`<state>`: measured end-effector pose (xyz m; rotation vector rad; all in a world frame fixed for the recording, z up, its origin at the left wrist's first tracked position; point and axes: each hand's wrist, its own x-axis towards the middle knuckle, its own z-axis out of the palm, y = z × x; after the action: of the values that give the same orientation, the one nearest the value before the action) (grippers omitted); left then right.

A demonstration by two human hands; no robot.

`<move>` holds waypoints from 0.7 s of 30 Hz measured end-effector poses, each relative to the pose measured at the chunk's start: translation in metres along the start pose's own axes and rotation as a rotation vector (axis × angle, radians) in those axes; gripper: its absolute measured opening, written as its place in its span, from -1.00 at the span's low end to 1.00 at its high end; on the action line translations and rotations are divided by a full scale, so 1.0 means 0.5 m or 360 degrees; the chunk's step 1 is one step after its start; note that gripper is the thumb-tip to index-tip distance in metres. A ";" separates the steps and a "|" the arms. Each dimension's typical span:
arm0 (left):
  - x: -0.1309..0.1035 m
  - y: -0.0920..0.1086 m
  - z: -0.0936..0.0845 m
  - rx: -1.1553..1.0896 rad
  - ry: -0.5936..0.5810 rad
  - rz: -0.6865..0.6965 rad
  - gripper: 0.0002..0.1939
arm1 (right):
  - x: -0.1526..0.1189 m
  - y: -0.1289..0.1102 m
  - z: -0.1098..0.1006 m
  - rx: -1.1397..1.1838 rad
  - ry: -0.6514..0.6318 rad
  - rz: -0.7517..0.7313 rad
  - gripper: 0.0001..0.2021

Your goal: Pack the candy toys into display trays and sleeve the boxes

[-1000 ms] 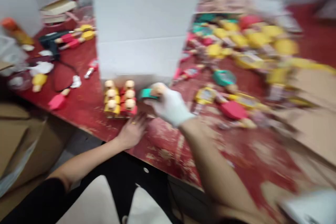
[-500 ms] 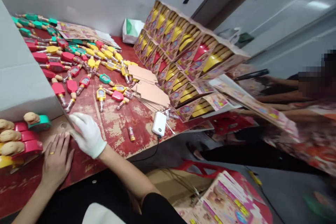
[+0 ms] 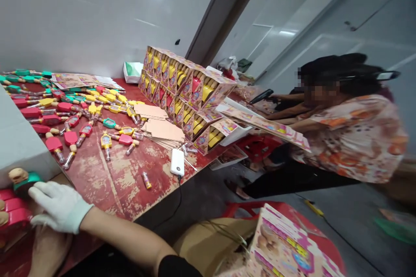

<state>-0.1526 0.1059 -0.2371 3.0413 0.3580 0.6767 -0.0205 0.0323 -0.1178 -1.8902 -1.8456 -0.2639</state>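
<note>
My right hand (image 3: 61,205), in a white glove, reaches over the open carton at the lower left. Its fingers are stretched out, with the thumb apart, beside a green toy with a tan moulded head (image 3: 27,178). Whether the fingertips touch that toy I cannot tell. My left hand (image 3: 50,244), bare, lies below the glove, its fingers hidden behind it. Several red toys with tan heads (image 3: 16,207) sit in a row at the left edge, next to both hands. The carton's pale flap (image 3: 22,134) rises behind them.
Red, yellow and green toys with clear tubes (image 3: 69,138) cover the worn red table (image 3: 94,181). Cardboard sheets (image 3: 164,130), a white power bank (image 3: 177,162) and stacked display boxes (image 3: 182,82) stand rightward. A co-worker (image 3: 351,125) holds flat printed card (image 3: 269,125). A red stool (image 3: 292,216) carries printed boxes.
My gloved right hand has moved left, from the carton flap's edge to the green toy. My left hand has shifted left and down, partly under it. The view has turned rightward and up.
</note>
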 end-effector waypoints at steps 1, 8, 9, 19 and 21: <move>0.001 0.002 -0.004 0.0093 -0.0029 -0.0006 -0.58 | 0.003 0.002 0.003 -0.0029 0.0005 0.0016 -0.39; 0.005 0.015 -0.015 0.0003 0.0186 0.0149 -0.48 | -0.032 0.002 -0.003 0.0137 -0.0079 0.0037 -0.45; 0.008 0.018 -0.018 -0.0037 0.0243 0.0174 -0.41 | -0.042 0.005 0.000 0.0214 -0.0096 0.0055 -0.44; 0.040 0.063 -0.066 -0.0143 0.0091 -0.0076 -0.24 | -0.346 0.283 -0.264 0.0358 0.1042 0.1453 -0.33; 0.038 0.063 -0.066 -0.0154 0.0063 -0.0100 -0.24 | -0.421 0.353 -0.326 0.0020 0.1010 0.1908 -0.30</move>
<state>-0.1428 0.0780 -0.1974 2.9165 0.4070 0.7287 0.1684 -0.2253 -0.1089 -2.1887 -0.1785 -0.3481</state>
